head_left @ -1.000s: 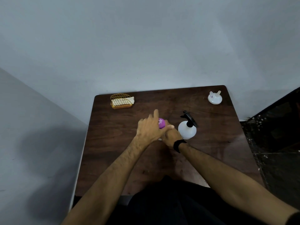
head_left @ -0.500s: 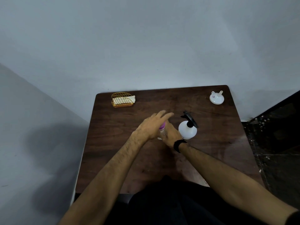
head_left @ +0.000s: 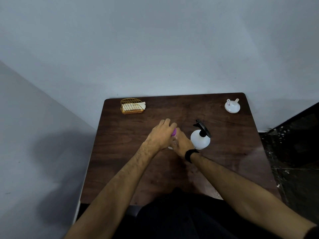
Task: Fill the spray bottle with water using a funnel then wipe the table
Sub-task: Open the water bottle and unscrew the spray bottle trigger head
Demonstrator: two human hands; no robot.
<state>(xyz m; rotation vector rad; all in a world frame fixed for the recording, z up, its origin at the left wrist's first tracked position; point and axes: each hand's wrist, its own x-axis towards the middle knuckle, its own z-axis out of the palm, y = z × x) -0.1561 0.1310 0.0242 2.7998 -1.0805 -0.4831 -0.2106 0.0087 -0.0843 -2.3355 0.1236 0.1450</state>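
At the middle of the dark wooden table (head_left: 120,152) my two hands meet on a small bottle with a purple cap (head_left: 174,132). My left hand (head_left: 161,135) covers the cap from above, fingers curled around it. My right hand (head_left: 182,144) grips the bottle's body, which is almost wholly hidden. Just to the right stands the white spray bottle (head_left: 200,139) with its black trigger head on. A white funnel (head_left: 232,106) lies at the far right corner.
A gold wire holder (head_left: 132,106) with folded white cloths or napkins sits at the far left corner. A grey wall runs behind the table. To the right lies a dark speckled floor (head_left: 296,144). My dark-clothed lap is at the near edge.
My left hand's fingers, stretched out a second ago, have curled down over the purple cap, hiding most of it. My right hand has kept its grip on the bottle.
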